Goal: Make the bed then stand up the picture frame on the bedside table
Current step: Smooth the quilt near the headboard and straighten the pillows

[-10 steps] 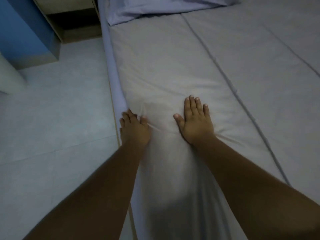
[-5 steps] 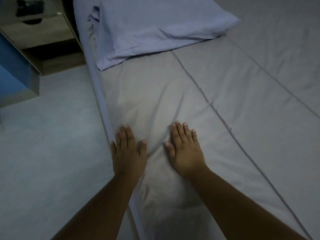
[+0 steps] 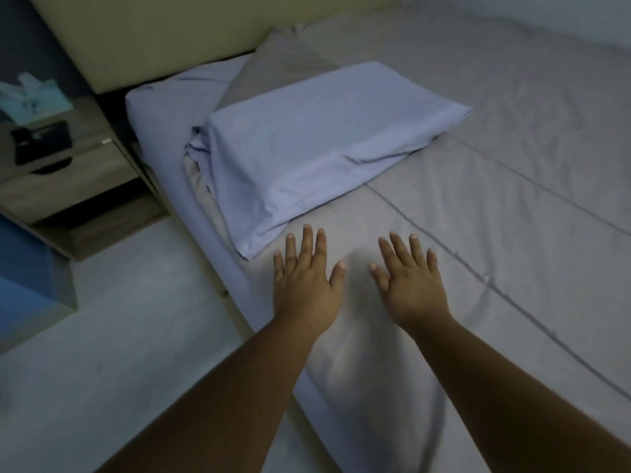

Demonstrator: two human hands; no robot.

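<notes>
A grey cover (image 3: 495, 206) lies spread over the bed, with a dark seam running along it. My left hand (image 3: 305, 285) and my right hand (image 3: 409, 285) are held flat and open, palms down, over the cover near the bed's left edge. A lavender pillow (image 3: 317, 145) rests just beyond my fingertips, with a grey pillow (image 3: 276, 66) behind it against the headboard. A dark flat object (image 3: 41, 145), perhaps the picture frame, lies on the wooden bedside table (image 3: 68, 179) at the left.
A tissue box (image 3: 30, 100) stands on the bedside table behind the dark object. The beige headboard (image 3: 164, 32) runs across the top. Pale tiled floor (image 3: 112, 336) lies left of the bed, and a blue cabinet (image 3: 27, 291) stands at the far left.
My hands have slid forward along the cover toward the pillow and spread flat. My view has lifted, so the pillows, headboard and bedside table now show.
</notes>
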